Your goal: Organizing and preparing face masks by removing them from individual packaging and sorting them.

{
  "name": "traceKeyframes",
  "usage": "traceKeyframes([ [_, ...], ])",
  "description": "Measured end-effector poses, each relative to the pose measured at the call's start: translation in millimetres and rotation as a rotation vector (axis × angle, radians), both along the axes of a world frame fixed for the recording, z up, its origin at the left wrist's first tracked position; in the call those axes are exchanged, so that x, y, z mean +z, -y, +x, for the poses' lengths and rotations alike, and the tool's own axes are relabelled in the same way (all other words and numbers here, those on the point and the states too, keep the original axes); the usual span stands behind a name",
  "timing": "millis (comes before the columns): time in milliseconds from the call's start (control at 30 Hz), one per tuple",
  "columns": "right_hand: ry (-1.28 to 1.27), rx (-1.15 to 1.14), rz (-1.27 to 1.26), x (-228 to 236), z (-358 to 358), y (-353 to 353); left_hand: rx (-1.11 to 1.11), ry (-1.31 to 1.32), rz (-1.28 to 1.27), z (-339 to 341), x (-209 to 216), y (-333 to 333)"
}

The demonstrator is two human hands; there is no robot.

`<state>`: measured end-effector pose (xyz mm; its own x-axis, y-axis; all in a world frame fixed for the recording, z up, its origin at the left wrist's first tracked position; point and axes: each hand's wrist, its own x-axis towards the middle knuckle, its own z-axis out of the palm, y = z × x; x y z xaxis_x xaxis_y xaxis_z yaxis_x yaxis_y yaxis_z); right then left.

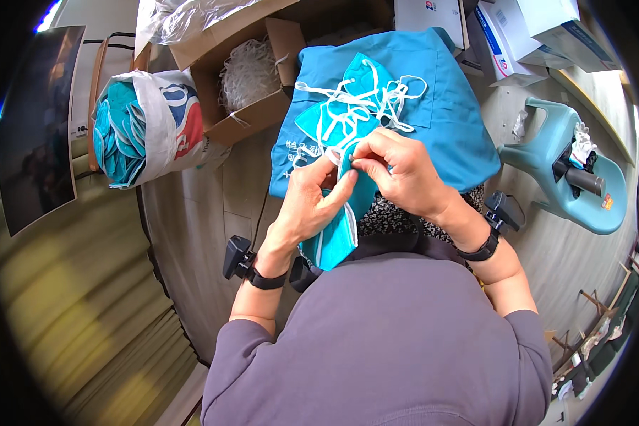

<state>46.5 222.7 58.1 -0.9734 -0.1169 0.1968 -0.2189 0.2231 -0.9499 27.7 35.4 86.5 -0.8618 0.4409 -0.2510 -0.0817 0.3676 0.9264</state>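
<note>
Both hands above teal cloth (433, 121) on lap. Left hand (312, 202) and right hand (397, 174), fingers pinched on teal mask (337, 234), working white strap at top edge. Finished-looking masks with straps (355, 106) piled on cloth; bag of strapless masks (131, 128) left of it, apparently pending.

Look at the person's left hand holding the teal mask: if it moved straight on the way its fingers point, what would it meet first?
Probably the right hand: the left hand points up-right across the teal mask toward it, almost touching, though depth is unclear.
</note>
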Motion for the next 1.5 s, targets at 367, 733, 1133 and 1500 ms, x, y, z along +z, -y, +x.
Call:
traceKeyframes([
  [367,-0.078,-0.051,0.376,-35.6,-5.9,-102.6,0.022,-0.130,-0.009,-7.1,33.4,55.4],
  [733,0.348,0.705,-0.188,11.0,-28.9,-37.8,-0.411,0.139,-0.043,-27.1,27.9,23.3],
  [1133,0.539,0.225,-0.405,-7.5,-19.7,-58.9,-0.241,-0.357,-0.053,-20.7,21.8,17.6],
  [1500,0.487,0.169,-0.477,-1.6,-11.9,-31.5,-0.294,-0.667,-0.241,-11.3,12.7,-5.3],
])
